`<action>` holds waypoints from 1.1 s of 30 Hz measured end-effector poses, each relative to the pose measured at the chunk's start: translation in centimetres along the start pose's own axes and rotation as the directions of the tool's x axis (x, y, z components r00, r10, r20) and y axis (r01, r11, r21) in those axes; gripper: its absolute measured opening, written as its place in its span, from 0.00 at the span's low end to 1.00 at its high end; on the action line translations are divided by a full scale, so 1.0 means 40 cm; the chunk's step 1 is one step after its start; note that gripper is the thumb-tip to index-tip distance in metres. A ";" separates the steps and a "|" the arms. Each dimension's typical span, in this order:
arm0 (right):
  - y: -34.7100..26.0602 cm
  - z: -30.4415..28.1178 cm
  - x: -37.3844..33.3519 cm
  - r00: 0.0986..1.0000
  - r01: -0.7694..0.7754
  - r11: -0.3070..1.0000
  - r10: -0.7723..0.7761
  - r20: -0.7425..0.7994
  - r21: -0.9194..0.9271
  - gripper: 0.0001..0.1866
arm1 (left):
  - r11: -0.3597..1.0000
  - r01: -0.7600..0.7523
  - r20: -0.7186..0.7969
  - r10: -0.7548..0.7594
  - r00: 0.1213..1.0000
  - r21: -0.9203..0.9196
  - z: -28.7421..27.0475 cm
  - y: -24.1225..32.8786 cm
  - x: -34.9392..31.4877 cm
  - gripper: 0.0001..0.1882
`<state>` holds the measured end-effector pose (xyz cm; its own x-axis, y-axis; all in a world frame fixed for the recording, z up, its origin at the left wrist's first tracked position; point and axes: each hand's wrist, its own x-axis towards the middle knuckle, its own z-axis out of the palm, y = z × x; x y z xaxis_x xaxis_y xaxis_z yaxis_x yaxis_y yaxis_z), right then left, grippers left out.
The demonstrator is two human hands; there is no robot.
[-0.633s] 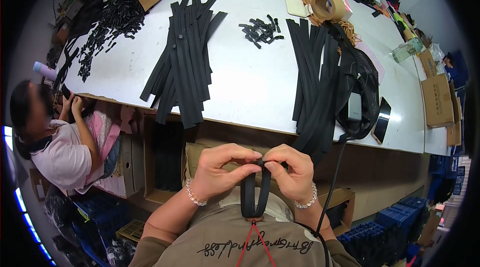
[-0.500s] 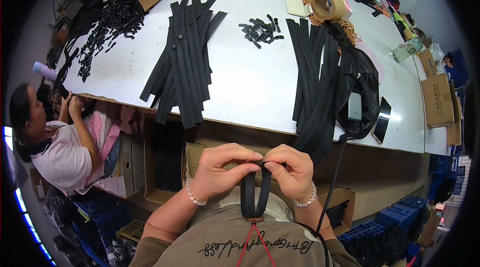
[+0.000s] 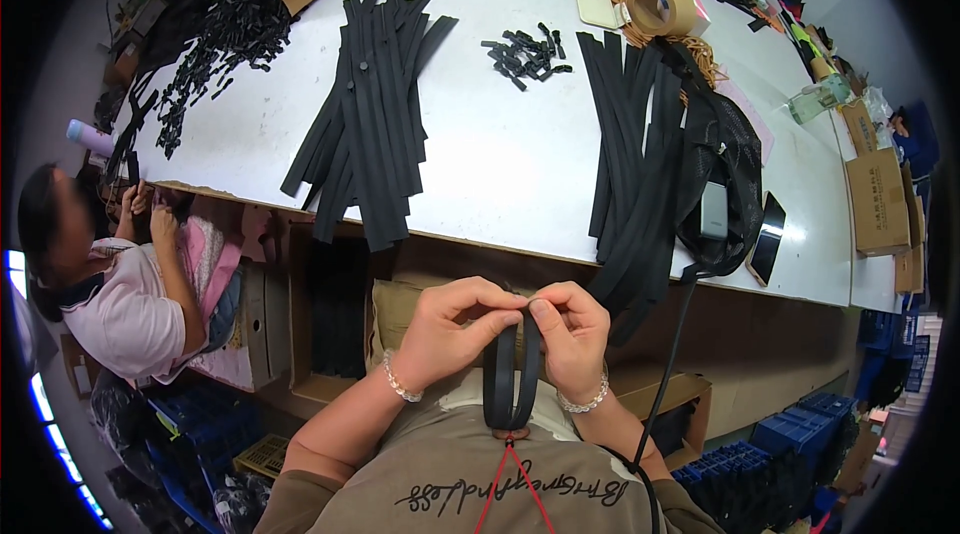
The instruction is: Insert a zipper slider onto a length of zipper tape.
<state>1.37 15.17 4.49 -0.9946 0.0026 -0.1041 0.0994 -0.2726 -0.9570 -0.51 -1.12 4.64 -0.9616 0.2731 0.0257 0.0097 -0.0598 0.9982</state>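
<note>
In front of my chest, my left hand [image 3: 458, 332] and my right hand [image 3: 574, 336] meet with their fingertips pinched together. Between them they hold a black flat strip [image 3: 496, 389], its ends brought together so that it hangs down in a narrow loop. What exactly sits between the fingertips is too small to make out. Past the table edge, a fanned bundle of similar black strips [image 3: 375, 134] lies left of centre. Another bundle [image 3: 640, 169] hangs over the edge on the right. Between them lies a small heap of black pulls or sliders [image 3: 527, 58].
A co-worker [image 3: 130, 304] sits at the left, hands at the table edge. A large heap of small black parts [image 3: 235, 44] covers the back left. At right are a black mesh bag [image 3: 735, 144], a phone [image 3: 768, 239], a tape roll [image 3: 660, 9] and cardboard boxes [image 3: 878, 199].
Both hands have shifted slightly up, and my right hand has drawn closer to the left. The strip's loop stays in place. The co-worker's hands have moved a little.
</note>
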 end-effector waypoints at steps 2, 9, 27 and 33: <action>-0.003 -0.002 0.013 0.996 -0.056 0.998 0.056 0.067 -0.001 0.02 | 0.997 0.033 -0.050 -0.036 0.998 -0.067 0.005 -0.012 -0.010 0.08; -0.031 -0.029 0.020 0.920 -0.209 0.977 0.208 0.331 -0.033 0.04 | 0.953 0.120 -0.157 -0.169 0.973 -0.278 -0.019 -0.003 -0.006 0.09; -0.026 -0.025 0.045 0.948 0.133 0.991 -0.120 0.296 -0.024 0.05 | 0.989 -0.144 -0.073 0.145 0.987 0.023 -0.029 0.037 0.006 0.09; -0.024 -0.025 0.042 0.947 0.138 0.990 -0.128 0.295 -0.015 0.05 | 0.989 -0.143 -0.083 0.144 0.986 0.021 -0.026 0.033 0.003 0.09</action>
<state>-0.39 16.42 4.97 -0.9637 -0.2463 0.1033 -0.0383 -0.2555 -0.9661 -0.92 -2.18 5.91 -0.9695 0.1814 0.1648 0.1530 -0.0776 0.9852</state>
